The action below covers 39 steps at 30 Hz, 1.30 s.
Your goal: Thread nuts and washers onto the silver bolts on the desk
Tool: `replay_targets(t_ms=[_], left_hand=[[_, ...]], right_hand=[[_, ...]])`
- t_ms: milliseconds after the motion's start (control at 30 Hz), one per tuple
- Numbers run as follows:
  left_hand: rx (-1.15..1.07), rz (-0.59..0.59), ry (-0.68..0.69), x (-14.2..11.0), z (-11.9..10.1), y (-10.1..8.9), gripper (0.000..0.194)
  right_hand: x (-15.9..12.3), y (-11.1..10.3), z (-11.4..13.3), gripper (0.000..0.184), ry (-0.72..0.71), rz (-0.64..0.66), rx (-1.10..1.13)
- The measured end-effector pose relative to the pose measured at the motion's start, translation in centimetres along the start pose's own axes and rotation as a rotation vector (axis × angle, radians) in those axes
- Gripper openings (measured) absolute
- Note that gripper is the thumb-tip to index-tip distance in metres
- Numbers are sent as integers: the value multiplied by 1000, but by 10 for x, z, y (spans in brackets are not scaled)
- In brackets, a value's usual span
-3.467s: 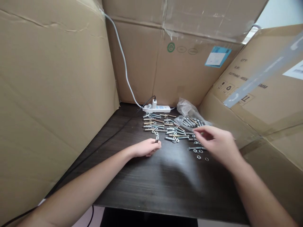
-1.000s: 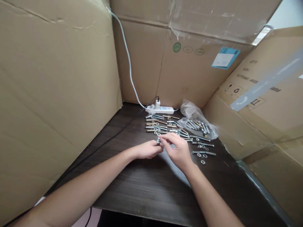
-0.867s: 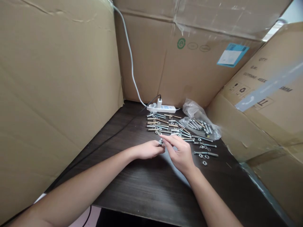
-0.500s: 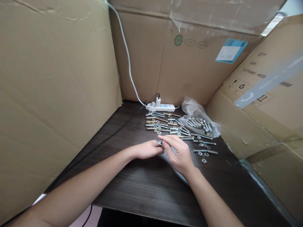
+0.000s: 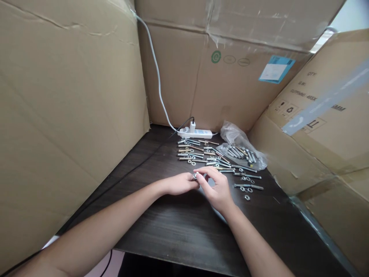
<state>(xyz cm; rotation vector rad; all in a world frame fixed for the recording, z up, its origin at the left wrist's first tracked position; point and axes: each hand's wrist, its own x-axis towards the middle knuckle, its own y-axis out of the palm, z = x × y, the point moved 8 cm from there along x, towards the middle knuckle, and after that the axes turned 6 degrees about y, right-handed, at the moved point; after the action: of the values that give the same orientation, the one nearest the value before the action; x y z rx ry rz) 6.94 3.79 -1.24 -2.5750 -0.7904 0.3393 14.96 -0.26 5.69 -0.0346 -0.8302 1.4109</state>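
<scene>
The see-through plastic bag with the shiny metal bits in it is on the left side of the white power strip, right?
Not quite: the head view shows the plastic bag on the right side of the white power strip. It is see-through and does have shiny metal bits in it.

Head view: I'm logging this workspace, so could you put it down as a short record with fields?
left hand: left hand holds a small metal part, mostly hidden
right hand: right hand, fingertips at that part
laid out: bolts, nuts and washers
surface: dark table
bag: clear plastic bag, more metal pieces on it or in it, cannot tell which
power: white power strip, plug inserted
surroundings: cardboard
</scene>
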Motion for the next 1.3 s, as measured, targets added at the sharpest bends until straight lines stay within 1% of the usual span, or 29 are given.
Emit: replay_targets(t_ms=[133, 233, 300, 333, 400, 467, 533, 567, 633, 700, 767, 833, 933, 1000, 1067, 1100, 1167, 1200, 1233, 1300], left_hand=[[-65, 1, 47, -1, -5, 0, 34], [-105, 11, 50, -1, -5, 1, 36], [-133, 15, 27, -1, -2, 1, 35], [-146, 24, 7, -1, 0, 1, 32], [-194, 57, -32, -2, 3, 3, 26], [-241, 97, -52, -3, 4, 6, 26], [-263, 111, -59, -3, 5, 6, 27], [-269, 115, -60, -3, 5, 6, 27], [-274, 118, -59, -2, 6, 7, 27], [-278, 116, -57, -1, 7, 7, 26], [-284, 115, -54, -1, 6, 7, 24], [-287, 115, -51, -1, 5, 7, 24], [-277, 115, -57, -2, 3, 7, 25], [-264, 112, -70, -3, 3, 6, 24], [-217, 78, -78, -2, 4, 4, 24], [-175, 40, -77, -1, 5, 1, 24], [-61, -66, -30, 2, 3, -7, 23], [-25, -123, 2, 3, 2, -12, 22], [-19, -154, 49, 3, -1, -13, 22], [-27, -172, 98, 4, -1, -14, 25]], right_hand=[[0, 9, -7, 14, 32, 74, 20], [2, 15, -10, 17, 64, 111, 12], [2, 12, -8, 21, 56, 133, -20], [0, 7, -8, 24, 50, 140, -42], [-8, -14, -14, 27, 63, 116, -107], [-24, -51, -31, 24, 141, 21, -216], [-48, -91, -58, 21, 303, -63, -386], [-62, -108, -73, 21, 396, -85, -471], [-84, -129, -95, 24, 505, -92, -575], [-96, -135, -107, 29, 538, -86, -627], [-99, -131, -113, 31, 536, -64, -662], [-95, -125, -115, 28, 527, -39, -682], [-81, -115, -105, 21, 485, -5, -666], [-63, -104, -84, 19, 400, 15, -598], [-39, -87, -52, 17, 250, 20, -468], [-27, -76, -34, 16, 161, 18, -402], [-5, -54, -4, 15, 12, 11, -296], [3, -42, 7, 16, -50, 23, -251], [9, -30, 14, 16, -96, 35, -216], [15, -12, 18, 17, -134, 51, -161]])
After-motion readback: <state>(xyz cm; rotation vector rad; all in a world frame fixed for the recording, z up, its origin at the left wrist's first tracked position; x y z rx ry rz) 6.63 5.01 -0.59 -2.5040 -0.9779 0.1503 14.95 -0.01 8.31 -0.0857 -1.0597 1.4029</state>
